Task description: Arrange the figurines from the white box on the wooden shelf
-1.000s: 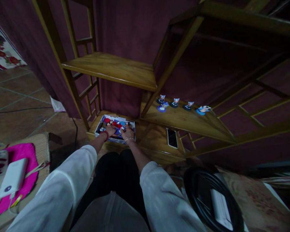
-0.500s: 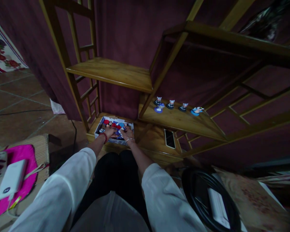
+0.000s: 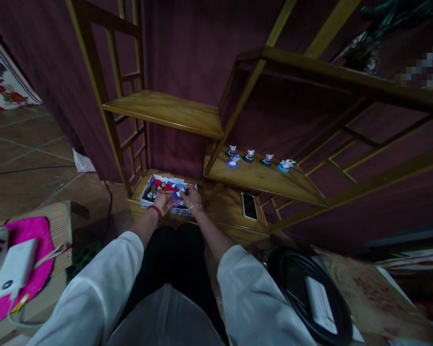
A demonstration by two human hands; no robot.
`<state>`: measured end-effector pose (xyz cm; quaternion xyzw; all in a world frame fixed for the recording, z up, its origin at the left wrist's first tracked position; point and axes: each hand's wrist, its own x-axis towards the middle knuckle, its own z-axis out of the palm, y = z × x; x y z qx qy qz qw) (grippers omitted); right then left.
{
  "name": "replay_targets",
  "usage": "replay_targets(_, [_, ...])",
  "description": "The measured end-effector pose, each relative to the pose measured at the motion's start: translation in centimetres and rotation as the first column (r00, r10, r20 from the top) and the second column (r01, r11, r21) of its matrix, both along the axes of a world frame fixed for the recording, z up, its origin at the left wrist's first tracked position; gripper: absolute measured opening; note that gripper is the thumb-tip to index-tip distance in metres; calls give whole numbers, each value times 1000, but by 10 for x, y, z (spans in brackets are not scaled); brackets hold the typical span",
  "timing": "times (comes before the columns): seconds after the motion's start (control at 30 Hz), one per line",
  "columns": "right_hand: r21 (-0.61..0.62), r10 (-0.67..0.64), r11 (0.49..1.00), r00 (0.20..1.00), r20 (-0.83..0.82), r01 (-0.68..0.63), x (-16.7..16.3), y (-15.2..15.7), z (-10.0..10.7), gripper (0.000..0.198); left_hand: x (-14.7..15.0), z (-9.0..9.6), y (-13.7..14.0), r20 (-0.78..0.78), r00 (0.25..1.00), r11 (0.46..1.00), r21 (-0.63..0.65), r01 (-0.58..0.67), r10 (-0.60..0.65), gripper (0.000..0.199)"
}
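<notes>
A low white box point(image 3: 143, 196) of small figurines stands on the bottom shelf, with red and blue pieces showing inside. Just above it, a figurine with a purple base point(image 3: 176, 194) is between my hands. My left hand point(image 3: 163, 200), a red beaded bracelet at its wrist, has its fingers against the base from the left. From the right, my right hand point(image 3: 192, 196) pinches the same figurine; a thin bracelet circles that wrist. Fingers cover part of the figurine, so its details are unclear.
Several figurines, one a purple-based figurine point(image 3: 233, 161), stand on the raised wooden shelf point(image 3: 263, 180). A phone point(image 3: 249, 206) lies on the bottom shelf. An upper board point(image 3: 166, 110) overhangs the box. Black coiled tubing point(image 3: 274, 274) is at right, a white power bank point(image 3: 16, 266) at left.
My hands have lifted a purple-based figurine up from among the others in the box. The view has shifted slightly, with the shelf figurines now a little further left.
</notes>
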<state>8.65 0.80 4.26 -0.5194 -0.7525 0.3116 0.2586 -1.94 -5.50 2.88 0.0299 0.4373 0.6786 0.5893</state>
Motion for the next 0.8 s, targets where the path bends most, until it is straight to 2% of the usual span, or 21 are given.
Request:
replay_targets(0.2, [-5, 7, 1000, 1000, -1, -7, 6, -1, 3, 29, 9, 3, -4, 83, 996, 999, 49, -24, 20, 16])
replay_targets(0.37, [-9, 2, 1000, 998, -58, -2, 10, 0, 4, 29, 18, 9, -7, 138, 989, 996, 57, -70, 62, 18])
replay_targets(0.63, [-34, 42, 998, 978, -207, -50, 17, -1, -5, 30, 30, 10, -17, 230, 968, 981, 141, -131, 96, 22])
replay_targets(0.8, [-68, 74, 993, 968, -239, -93, 18, -1, -4, 32, 34, 8, -21, 227, 970, 979, 166, -122, 82, 25])
